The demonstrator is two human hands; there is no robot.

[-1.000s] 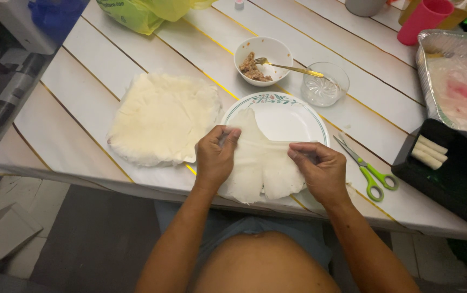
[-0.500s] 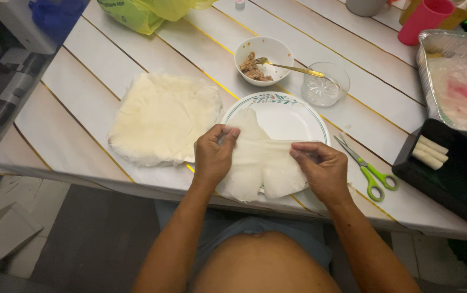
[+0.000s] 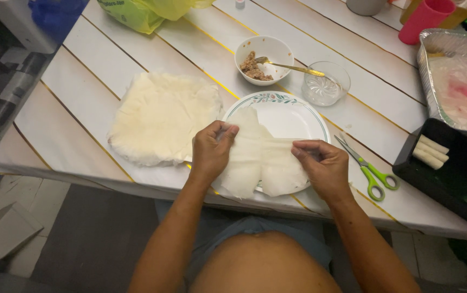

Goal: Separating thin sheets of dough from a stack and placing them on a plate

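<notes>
Now the thin pale wrapper sheet [image 3: 260, 163] is pulled a little flatter than half a second ago: the bunched ridge across its middle runs straighter, and its near edge hangs over the rim of the plate [image 3: 298, 111] toward the counter [image 3: 81, 92] edge. The left hand [image 3: 210, 152] pinches the sheet's left end, fingers [image 3: 225, 133] clenched on it; the right hand [image 3: 324, 165] grips the right end the same way (thumb tucked under, so how deep the hold goes I cannot tell). Both hands sit a touch farther apart than before, which reads as the sheet being spread or peeled open, not yet laid flat.

Left of the plate, touching its rim, lies the stack of wrappers [image 3: 163, 116]. Right of the right hand, green-handled scissors [image 3: 372, 173] lie near, and beyond them a black tray [image 3: 461, 184] holds a few finished rolls [image 3: 430, 151]. Farther back stand a white bowl of brown filling [image 3: 263, 54] with a fork [image 3: 290, 66] in it, a small glass dish [image 3: 325, 84], a foil pan [image 3: 461, 81] and a pink cup [image 3: 426, 20].
</notes>
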